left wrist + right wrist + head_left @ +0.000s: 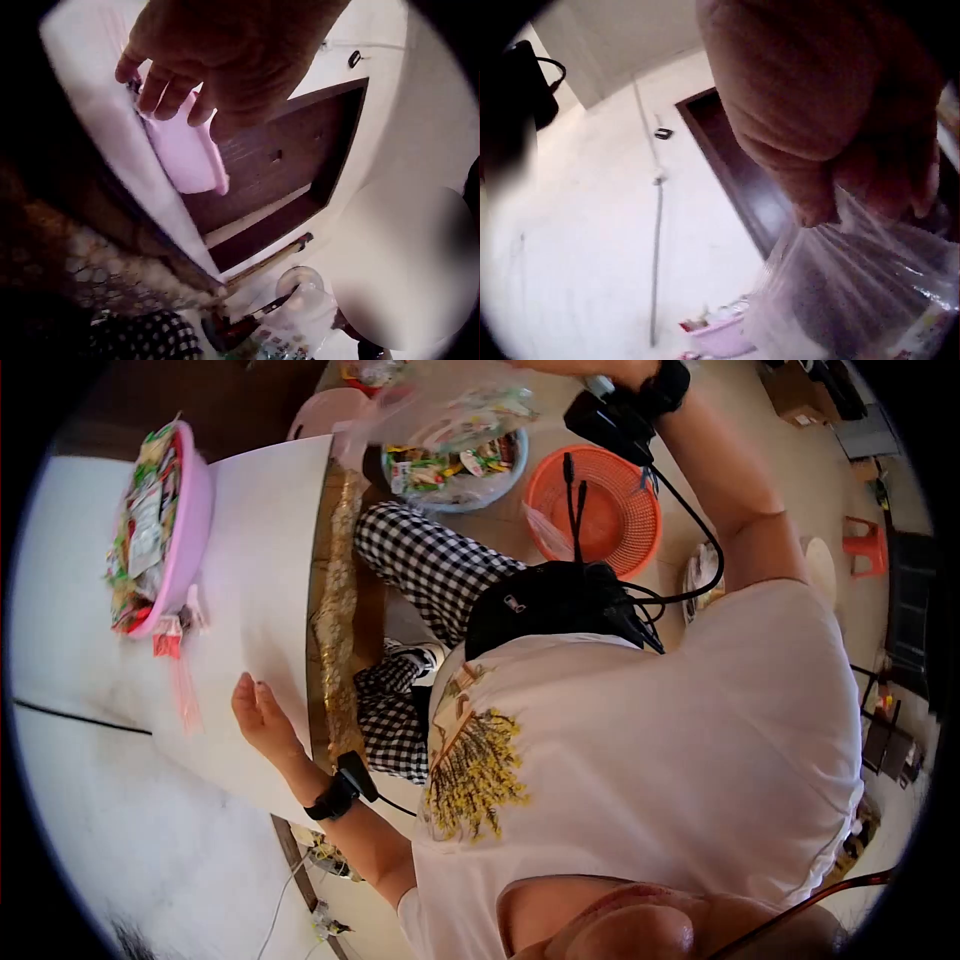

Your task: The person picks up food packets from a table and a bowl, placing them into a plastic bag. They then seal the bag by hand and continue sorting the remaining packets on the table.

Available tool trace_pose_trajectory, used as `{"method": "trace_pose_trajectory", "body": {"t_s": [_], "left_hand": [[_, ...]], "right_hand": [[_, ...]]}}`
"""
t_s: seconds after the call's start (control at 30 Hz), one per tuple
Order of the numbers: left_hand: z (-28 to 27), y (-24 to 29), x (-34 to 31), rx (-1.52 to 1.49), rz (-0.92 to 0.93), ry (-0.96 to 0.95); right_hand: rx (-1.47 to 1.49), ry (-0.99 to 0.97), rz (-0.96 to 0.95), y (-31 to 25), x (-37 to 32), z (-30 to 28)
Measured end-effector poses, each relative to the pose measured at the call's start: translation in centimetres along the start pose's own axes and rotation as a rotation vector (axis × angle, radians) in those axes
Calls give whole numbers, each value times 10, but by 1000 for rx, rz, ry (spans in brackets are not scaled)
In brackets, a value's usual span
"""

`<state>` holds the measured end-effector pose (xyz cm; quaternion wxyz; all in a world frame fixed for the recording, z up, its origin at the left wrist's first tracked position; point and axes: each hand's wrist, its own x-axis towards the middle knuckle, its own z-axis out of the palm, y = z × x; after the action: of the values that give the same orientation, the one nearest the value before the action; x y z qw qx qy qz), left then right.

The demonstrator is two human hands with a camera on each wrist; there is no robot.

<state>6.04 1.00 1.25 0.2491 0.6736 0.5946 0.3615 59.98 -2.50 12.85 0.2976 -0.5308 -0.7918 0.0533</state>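
At the top edge of the head view my right hand [610, 370] is partly cut off. It grips the gathered top of a clear plastic bag [832, 292], fingers curled into the film in the right wrist view. Colourful packets show through the lower part of the bag [440, 410], which hangs over a light blue basin [522, 455] of similar packets. My left hand [268, 722] holds nothing; its relaxed fingers are over the edge of the white table [240, 620]. Nearby on that table stands a pink basin [193, 530] heaped with packets.
An orange plastic basket [640, 525] with a bit of clear film stands on the floor beside the blue basin. A pink stool [330, 410] is behind the table's end. Black cables [700, 520] run from the right wrist to a black waist bag [550, 605].
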Motion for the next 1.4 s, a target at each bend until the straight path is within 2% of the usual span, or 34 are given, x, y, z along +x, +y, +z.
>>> {"method": "trace_pose_trajectory", "body": {"t_s": [0.03,0.1,0.17,0.2,0.33,0.43,0.53,0.63,0.67,0.77,0.83,0.9,1.0,1.1,1.2,1.3,1.4], "left_hand": [[4,-24,-3,40,-53,-28],[17,-33,-14,121,162,19],[20,-15,-18,383,271,16],[20,-8,-18,515,325,13],[27,-12,-16,519,351,44],[26,-10,-16,577,364,47],[27,-4,-18,554,341,56],[30,-2,-19,518,320,64],[29,-1,-18,545,334,64],[32,5,-19,531,299,74],[33,7,-19,519,285,87],[33,3,-18,545,312,94],[35,10,-17,525,292,103],[34,6,-17,506,302,112],[32,13,-18,570,229,127],[32,19,-21,609,236,160],[33,27,-20,611,170,148]], "right_hand": [[-64,12,48,37,-25,19],[-201,39,128,87,-71,43],[-235,-92,349,83,-118,48],[-240,-88,412,90,-140,58],[-184,-141,785,117,-214,119],[-107,-96,925,135,-258,170],[-70,-163,1114,131,-274,199],[-65,-146,1150,128,-290,220],[-117,-200,1204,121,-290,225],[19,-130,1295,111,-300,260],[-15,-292,1204,117,-316,285],[82,-337,1092,131,-333,309],[195,-242,1114,149,-350,342],[152,-351,1014,148,-352,332],[139,-436,930,158,-353,332],[126,-510,876,163,-353,327],[92,-569,830,173,-356,312]]}}
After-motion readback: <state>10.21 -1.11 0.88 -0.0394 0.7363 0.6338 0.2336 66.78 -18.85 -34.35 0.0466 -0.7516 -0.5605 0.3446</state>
